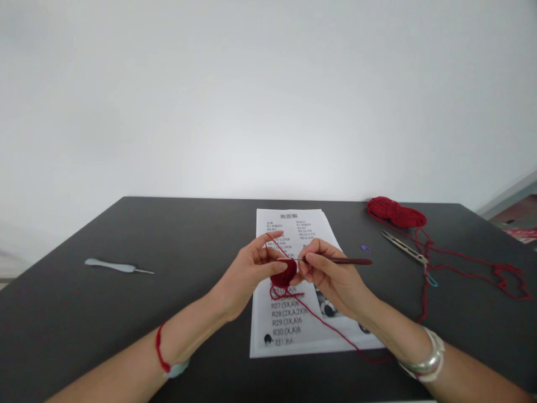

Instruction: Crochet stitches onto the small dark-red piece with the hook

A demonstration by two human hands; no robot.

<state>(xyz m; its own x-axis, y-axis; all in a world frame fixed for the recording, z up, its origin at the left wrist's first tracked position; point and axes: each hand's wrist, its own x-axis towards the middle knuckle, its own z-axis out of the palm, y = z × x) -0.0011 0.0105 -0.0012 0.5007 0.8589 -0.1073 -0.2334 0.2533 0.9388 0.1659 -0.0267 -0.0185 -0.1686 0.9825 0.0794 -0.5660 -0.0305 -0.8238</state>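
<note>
Near the middle of the view, my left hand (251,268) pinches a small round piece of dark red crochet (283,274), with a strand of red yarn running up over its raised index finger. My right hand (325,268) grips a crochet hook (350,261) with a dark red handle, its thin metal shaft pointing left to the top edge of the piece. Both hands are close together above printed sheets (289,330). A loose red yarn end loops under the piece and trails down to the right, passing beneath my right forearm.
A skein of red yarn (396,212) lies at the back right, its tangled strands spreading rightward. Small scissors (405,247), a purple marker (365,248) and a teal marker (432,280) are nearby. A grey-handled hook (111,265) rests on the black table (188,229) at left.
</note>
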